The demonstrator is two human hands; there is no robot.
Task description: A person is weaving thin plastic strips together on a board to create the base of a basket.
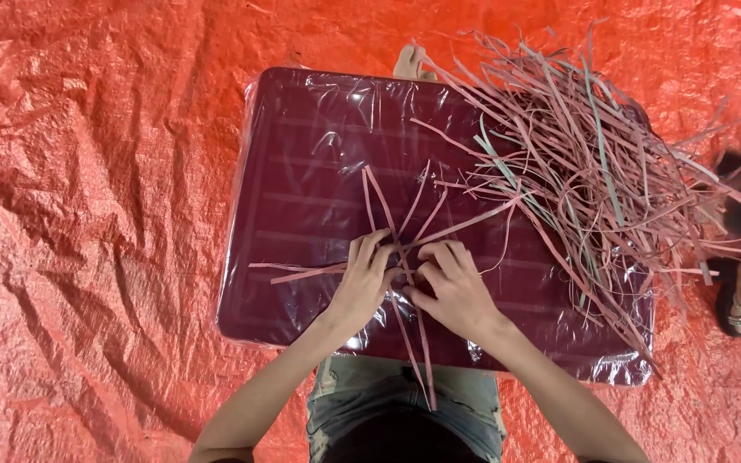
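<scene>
Pink, light, floppy paper-like strips [405, 257] crossed on a plastic-wrapped maroon board [302, 197], pinched at their crossing by left hand [362, 279] and right hand [452, 287], fingers curled narrow, loose strip pile [593, 163] nearby

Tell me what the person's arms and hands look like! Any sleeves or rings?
Both arms are bare, with no sleeves showing. The left hand and right hand wear no gloves, and no rings, watch or bracelets show. The fingers look bare. Lower down, the person wears faded, frayed blue jeans.

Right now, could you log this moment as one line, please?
left hand and right hand: pinching crossed strips | surface: wrapped maroon tabletop
</scene>
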